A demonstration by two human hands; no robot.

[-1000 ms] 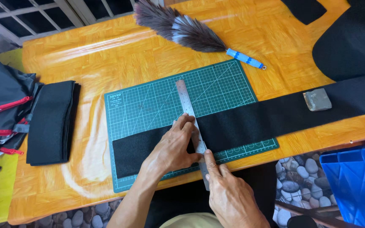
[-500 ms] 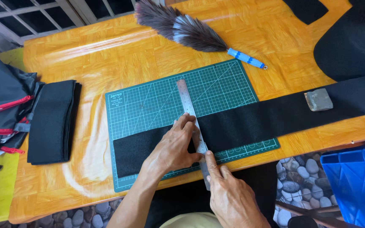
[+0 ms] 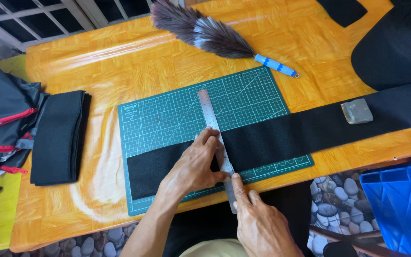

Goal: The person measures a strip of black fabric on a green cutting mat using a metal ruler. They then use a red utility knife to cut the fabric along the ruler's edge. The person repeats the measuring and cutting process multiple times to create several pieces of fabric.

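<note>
Orange table (image 3: 120,71), bare behind green mat (image 3: 177,114); left hand (image 3: 196,166) fingers flat, pinning steel ruler (image 3: 211,119) across black felt strip (image 3: 286,135); right hand (image 3: 262,223) grip undeterminable

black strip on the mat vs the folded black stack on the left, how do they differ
The strip lies flat in one long layer across the green mat, while the stack is folded in several layers on the bare table. The strip is pinned under a steel ruler and the left hand; nothing touches the stack. The strip also carries a grey block. Both are plain black fabric.
</note>
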